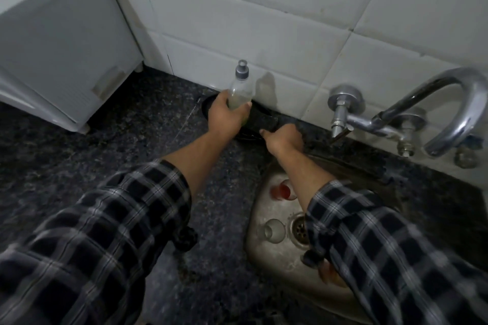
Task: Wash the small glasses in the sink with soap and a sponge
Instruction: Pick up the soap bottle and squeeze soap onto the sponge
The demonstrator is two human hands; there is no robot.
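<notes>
Gripping clear plastic soap bottle [239,92] upright.

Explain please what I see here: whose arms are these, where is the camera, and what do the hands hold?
There is no machine here. A person wears one camera on the head, so you look forward and down along their own two arms in checked sleeves.

The left hand grips a clear soap bottle with a grey cap, standing near the tiled wall. The right hand reaches to a dark tray beside it; what it touches there is too dark to tell.

The dark speckled surface is the counter. Lower right is the metal sink, with its drain. Two small glasses lie in it: one with red residue and one clear. The tap is at the right; no water is seen running.
</notes>
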